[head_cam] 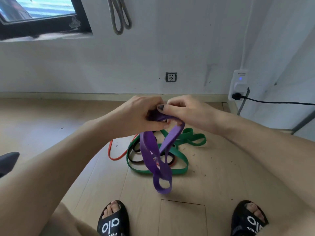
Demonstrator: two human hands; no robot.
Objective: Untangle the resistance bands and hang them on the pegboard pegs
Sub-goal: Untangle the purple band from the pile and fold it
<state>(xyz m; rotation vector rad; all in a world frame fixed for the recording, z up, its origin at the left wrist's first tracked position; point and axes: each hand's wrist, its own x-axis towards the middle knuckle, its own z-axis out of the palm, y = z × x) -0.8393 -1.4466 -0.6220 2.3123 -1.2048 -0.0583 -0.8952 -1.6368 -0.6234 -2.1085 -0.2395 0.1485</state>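
A wide purple band [150, 155] hangs in twisted loops from both my hands, its lowest loop just above the wooden floor. My left hand [143, 114] and my right hand [185, 111] pinch its top close together. Under it on the floor lies a tangle: a green band [180, 160], a thin black band [134, 159] and an orange-red band [112, 150]. A grey band [119, 17] hangs in two loops on the white wall above; its peg is out of view.
My feet in black sandals [112, 220] [248, 220] stand near the bottom edge. A wall socket [171, 77], a white plug adapter [238, 84] with a black cable [272, 102], a window [39, 14] and a dark object [7, 160] at left.
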